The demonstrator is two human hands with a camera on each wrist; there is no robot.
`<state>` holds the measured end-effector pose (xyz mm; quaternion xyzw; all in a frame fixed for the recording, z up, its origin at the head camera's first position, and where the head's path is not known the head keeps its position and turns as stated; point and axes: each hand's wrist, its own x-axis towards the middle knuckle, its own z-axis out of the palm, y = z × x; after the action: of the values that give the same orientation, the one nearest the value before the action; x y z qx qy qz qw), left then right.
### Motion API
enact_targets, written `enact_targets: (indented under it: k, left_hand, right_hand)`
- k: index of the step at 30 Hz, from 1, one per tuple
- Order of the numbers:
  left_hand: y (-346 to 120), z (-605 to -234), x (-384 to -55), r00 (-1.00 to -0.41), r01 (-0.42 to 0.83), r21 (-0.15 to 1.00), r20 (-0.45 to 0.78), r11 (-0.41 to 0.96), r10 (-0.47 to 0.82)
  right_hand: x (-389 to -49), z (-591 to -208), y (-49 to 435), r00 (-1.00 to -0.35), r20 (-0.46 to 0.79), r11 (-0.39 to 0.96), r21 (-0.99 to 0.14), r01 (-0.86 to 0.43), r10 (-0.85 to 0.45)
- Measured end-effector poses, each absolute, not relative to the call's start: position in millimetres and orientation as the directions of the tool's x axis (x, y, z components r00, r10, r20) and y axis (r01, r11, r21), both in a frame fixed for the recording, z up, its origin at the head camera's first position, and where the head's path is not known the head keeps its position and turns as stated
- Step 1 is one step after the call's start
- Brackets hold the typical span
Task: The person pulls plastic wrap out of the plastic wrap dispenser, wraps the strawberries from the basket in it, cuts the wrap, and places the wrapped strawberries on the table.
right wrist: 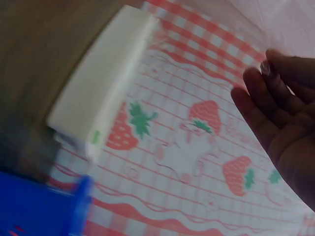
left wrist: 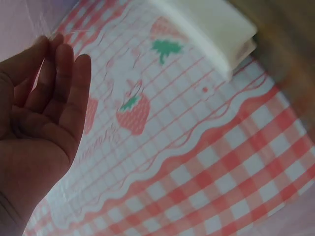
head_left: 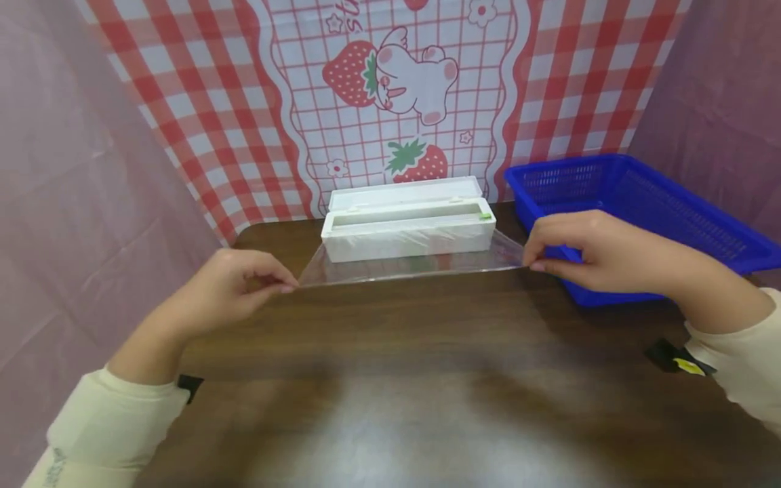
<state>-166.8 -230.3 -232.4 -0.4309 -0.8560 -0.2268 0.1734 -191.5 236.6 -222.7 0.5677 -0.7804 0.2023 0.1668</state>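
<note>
A sheet of clear plastic wrap (head_left: 421,266) stretches out from the front of a white plastic wrap dispenser box (head_left: 409,242), whose lid (head_left: 405,193) stands raised at the back. My left hand (head_left: 227,288) pinches the wrap's left front corner between thumb and fingers. At the opposite corner, my right hand (head_left: 601,254) pinches the wrap the same way. The front edge runs taut between both hands, over the brown tabletop. In the left wrist view, the left hand's (left wrist: 47,96) fingertips meet the thumb; the right wrist view has the right hand (right wrist: 285,105) pinching likewise.
A blue plastic basket (head_left: 616,163) stands at the right, behind my right hand. The brown wooden table (head_left: 390,379) reaches toward me. A red-and-white checked cloth with strawberries (head_left: 390,88) hangs behind the box, and pinkish curtains (head_left: 73,169) flank both sides.
</note>
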Motion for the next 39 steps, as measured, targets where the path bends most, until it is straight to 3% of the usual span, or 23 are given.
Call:
enact_targets:
  k: [6, 12, 15, 23, 28, 39]
  left_hand:
    - [-224, -268, -164, -0.524, 0.852, 0.255, 0.422, 0.457, 0.74]
    - [-215, -300, -163, -0.567, 0.818, 0.302, 0.28, 0.489, 0.775]
    - [-211, -314, -164, -0.583, 0.806, 0.275, 0.219, 0.524, 0.783]
    - [-201, -342, -166, -0.516, 0.855, 0.075, 0.229, 0.513, 0.826]
    - [-195, -348, -169, -0.522, 0.853, 0.09, 0.156, 0.514, 0.839]
    - [-191, -349, -174, -0.575, 0.814, 0.138, 0.068, 0.564, 0.815]
  right_hand:
    - [-191, -261, 238, -0.279, 0.37, 0.174, -0.291, -0.941, -0.886]
    - [-192, -295, 235, -0.324, 0.228, 0.216, -0.396, -0.893, -0.918]
    - [-194, -309, 231, -0.319, 0.185, 0.227, -0.392, -0.891, -0.93]
    - [-202, -331, 220, -0.316, 0.072, 0.269, -0.37, -0.889, -0.946]
    - [-202, -340, 215, -0.315, 0.05, 0.285, -0.313, -0.906, -0.948]
    - [-202, -344, 210, -0.34, 0.004, 0.32, -0.33, -0.888, -0.94]
